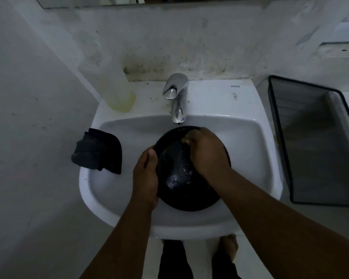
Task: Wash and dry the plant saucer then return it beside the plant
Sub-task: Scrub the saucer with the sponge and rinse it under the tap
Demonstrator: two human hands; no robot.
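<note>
Over the white ceramic basin [250, 137], left hand [146, 176] grips the round black plastic saucer [175, 178] by its rim; right hand [207, 152] pinches a small yellowish scrubber [184, 140]—best scrubbed in circles, saucer tilted drainward.

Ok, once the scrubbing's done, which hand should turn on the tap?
Probably the right hand: it is inside the saucer at its far rim, just below the tap, pinching something yellowish. The left hand grips the saucer's near-left rim, steadying it over the sink.
</note>
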